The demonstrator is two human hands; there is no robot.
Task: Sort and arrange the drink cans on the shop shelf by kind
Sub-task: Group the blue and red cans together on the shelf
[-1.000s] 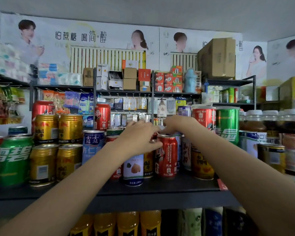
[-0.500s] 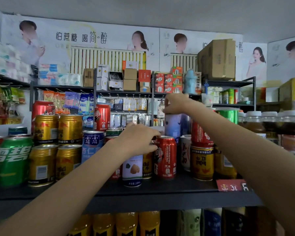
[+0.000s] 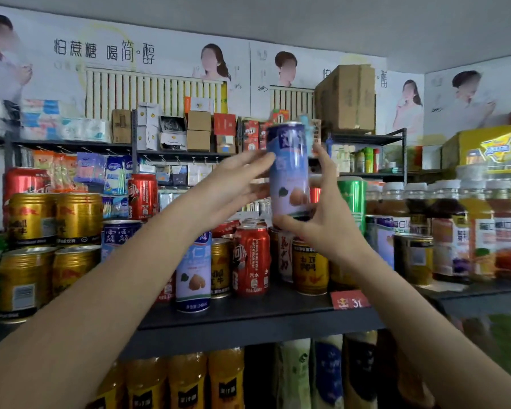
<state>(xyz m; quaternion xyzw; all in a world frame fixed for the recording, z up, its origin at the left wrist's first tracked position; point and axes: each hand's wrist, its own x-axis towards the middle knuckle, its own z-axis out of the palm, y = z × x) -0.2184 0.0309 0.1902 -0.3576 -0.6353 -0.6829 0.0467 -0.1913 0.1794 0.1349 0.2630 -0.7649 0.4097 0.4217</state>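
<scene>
While the shelf (image 3: 248, 317) stayed crowded with mixed cans, we had raised a tall blue can (image 3: 289, 172) clear of the row since a second before, when both our hands were still down among the tins. It stood upright in the air, above the red can (image 3: 251, 258) and the yellow can (image 3: 310, 267). Our right hand (image 3: 322, 219) held it, thumb curled under the base and fingers up its far side. Our left hand (image 3: 233, 190) had come off the lower cans and lay against the can's near side with fingers straight and spread, steadying rather than gripping. Two matching blue cans waited on the shelf, one at the front (image 3: 194, 270) and one further left (image 3: 120, 237). We judged the lifted can belonged beside them, so one kind was being gathered.
</scene>
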